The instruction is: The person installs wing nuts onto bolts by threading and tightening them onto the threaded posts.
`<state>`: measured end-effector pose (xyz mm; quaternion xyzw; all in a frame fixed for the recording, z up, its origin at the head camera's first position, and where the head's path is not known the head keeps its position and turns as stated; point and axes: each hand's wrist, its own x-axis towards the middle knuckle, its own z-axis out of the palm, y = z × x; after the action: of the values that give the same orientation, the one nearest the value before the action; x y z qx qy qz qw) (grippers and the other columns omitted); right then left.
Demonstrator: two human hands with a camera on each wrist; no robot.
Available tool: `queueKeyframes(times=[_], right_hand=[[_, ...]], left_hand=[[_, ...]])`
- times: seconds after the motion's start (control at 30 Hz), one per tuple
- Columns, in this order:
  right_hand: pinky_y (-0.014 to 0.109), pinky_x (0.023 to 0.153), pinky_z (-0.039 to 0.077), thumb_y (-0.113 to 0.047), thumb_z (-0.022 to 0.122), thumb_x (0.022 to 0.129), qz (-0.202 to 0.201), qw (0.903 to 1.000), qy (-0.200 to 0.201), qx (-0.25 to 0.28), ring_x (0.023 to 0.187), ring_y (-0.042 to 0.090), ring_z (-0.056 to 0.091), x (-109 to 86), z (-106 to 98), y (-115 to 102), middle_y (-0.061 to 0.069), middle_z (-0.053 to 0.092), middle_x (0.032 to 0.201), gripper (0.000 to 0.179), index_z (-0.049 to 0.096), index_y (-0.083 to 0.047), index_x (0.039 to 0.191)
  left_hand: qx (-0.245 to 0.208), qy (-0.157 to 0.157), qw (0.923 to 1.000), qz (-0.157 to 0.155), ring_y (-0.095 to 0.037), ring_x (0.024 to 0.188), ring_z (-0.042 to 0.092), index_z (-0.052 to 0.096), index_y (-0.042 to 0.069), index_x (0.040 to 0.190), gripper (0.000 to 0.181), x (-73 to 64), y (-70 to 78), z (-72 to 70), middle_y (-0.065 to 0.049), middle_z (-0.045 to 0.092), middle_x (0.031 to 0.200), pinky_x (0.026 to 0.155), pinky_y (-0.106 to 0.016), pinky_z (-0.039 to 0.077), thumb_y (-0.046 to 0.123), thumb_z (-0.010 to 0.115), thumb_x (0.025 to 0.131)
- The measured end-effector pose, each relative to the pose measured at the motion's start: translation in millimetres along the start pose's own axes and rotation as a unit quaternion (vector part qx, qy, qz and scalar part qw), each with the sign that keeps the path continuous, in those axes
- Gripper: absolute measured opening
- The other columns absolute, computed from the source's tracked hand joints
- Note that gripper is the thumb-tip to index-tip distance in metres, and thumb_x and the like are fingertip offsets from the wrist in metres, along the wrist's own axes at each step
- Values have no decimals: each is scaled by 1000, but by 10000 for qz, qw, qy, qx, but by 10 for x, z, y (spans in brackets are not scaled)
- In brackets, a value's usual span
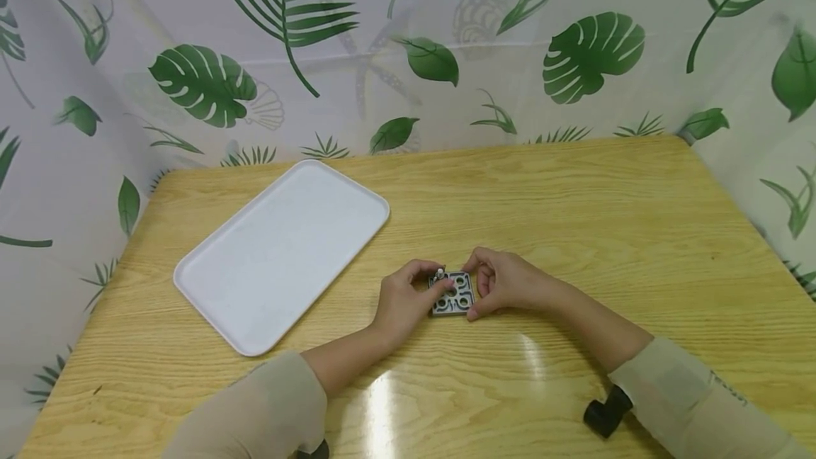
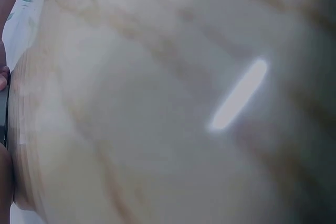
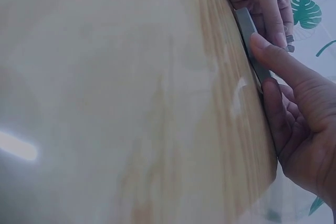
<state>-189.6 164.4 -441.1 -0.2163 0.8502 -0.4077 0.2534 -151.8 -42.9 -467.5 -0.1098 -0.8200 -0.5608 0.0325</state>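
1. Leaf-printed cloth (image 1: 350, 112) hangs behind the tray (image 1: 280, 253).
2. Glossy wood-grain worktop (image 1: 574, 197) stretches right of the tray; slickness could let things skid.
3. Right of the tray, left hand (image 1: 398, 303) and right hand (image 1: 510, 283) have their grip closed on a metal block (image 1: 452, 307); uneven pressure might tilt it.
4. Small metal piece (image 1: 440, 273), at the corner nearest the tray, might drop and roll if left hand slips.

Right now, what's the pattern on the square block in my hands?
The block shows dark curved markings and rings on grey, best in the head view.
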Motion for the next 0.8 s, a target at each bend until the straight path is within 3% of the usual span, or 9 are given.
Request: queueKeyframes(times=[0.27,0.37,0.47,0.57,0.7,0.8], right_hand=[[23,54,42,-27,88,64,-3,10000,1,-3,59,13,51,4,1,22,1,58,70,65,52,-4,113],[23,54,42,-27,88,64,3,10000,-1,-3,59,14,51,8,0,23,1,58,70,65,52,-5,113],[23,54,42,-27,88,63,-11,10000,12,9,59,14,52,14,0,25,1,58,70,65,52,-5,112],[23,54,42,-27,89,63,-1,10000,15,9,60,14,52,18,5,33,1,58,70,65,52,-5,112],[23,54,42,-28,89,63,26,10000,-16,5,60,14,52,17,3,40,1,58,69,65,52,-5,112],[23,54,42,-28,88,63,5,10000,-43,10,60,15,52,18,-1,41,1,58,69,65,52,-6,112]], left_hand=[[-79,-118,9999,89,-18,98,65,69,5,101,24,15,-11,-12,-6,71,102,84,-25,51,19,74,83],[-127,-368,9992,-11,-17,100,64,69,4,103,26,46,-32,-45,-6,70,105,86,-25,51,21,73,84],[-174,-831,9961,-245,-17,106,62,69,6,106,27,107,-40,-113,-6,69,110,91,-26,49,22,72,84],[-246,-1550,9862,-530,-16,112,60,70,9,108,26,204,-41,-208,-4,67,116,97,-29,45,23,71,86],[-234,-2594,9624,-776,-13,114,58,70,12,109,24,372,-28,-334,-1,65,121,99,-30,43,22,70,87],[-118,-3164,9450,-818,-11,111,59,69,12,111,25,488,-11,-396,-1,66,120,96,-27,44,21,69,87]])
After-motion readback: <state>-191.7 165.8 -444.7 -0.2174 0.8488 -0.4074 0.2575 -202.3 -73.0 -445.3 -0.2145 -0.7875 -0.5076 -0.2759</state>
